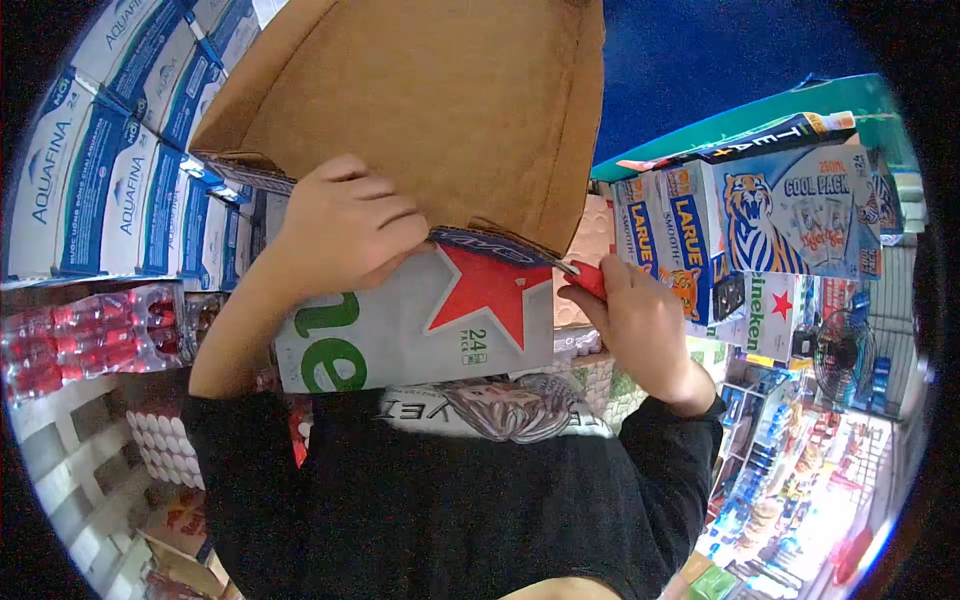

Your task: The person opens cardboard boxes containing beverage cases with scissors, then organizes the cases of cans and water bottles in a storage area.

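An open brown cardboard box is tilted up at the top centre, its bare inside showing. My left hand is closed over the box's lower edge, fingers curled on the cardboard. In my right hand is a red-handled tool, its metal end touching the box's lower right corner. Whether it is a knife or scissors cannot be made out. Just below the box, a white Heineken carton with a red star lies against the front of my black shirt.
Aquafina cartons are stacked at the left, above packs of red bottles. Larue cartons and a tiger-print Cool Pack carton stand at the right. Beyond them are a fan and stocked shelves.
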A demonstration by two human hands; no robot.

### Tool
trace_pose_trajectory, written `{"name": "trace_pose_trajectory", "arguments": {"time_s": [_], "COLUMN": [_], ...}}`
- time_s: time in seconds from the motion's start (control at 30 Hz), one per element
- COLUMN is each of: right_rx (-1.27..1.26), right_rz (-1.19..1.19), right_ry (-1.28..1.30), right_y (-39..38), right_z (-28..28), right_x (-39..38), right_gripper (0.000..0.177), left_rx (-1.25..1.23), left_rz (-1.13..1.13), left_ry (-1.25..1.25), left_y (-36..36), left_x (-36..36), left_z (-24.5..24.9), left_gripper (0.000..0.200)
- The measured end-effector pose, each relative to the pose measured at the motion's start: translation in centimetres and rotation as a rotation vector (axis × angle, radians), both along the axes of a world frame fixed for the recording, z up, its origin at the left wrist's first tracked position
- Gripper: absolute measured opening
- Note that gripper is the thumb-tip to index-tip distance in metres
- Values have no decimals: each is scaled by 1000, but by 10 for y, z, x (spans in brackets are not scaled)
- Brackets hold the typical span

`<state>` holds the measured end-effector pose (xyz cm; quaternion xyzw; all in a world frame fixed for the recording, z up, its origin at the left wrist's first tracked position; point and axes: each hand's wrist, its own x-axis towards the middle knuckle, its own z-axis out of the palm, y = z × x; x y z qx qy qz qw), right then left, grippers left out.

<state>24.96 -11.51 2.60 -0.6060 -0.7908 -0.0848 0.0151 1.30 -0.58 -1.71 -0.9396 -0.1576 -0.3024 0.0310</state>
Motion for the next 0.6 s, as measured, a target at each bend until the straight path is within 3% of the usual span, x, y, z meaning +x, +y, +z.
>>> {"name": "trace_pose_trajectory", "arguments": {"time_s": [0.27, 0.6], "right_rx": [-52, -132], "right_rz": [-46, -111], "right_ry": [34, 0], "right_y": [-5, -7], "right_z": [-1, 4], "right_x": [-5, -4], "right_gripper": [35, 34], "left_rx": [16, 46], "left_rz": [35, -136], "left_ry": [-12, 31], "left_y": [6, 19], "left_x": [1, 1], "left_z": [3, 0], "left_gripper": [12, 12]}}
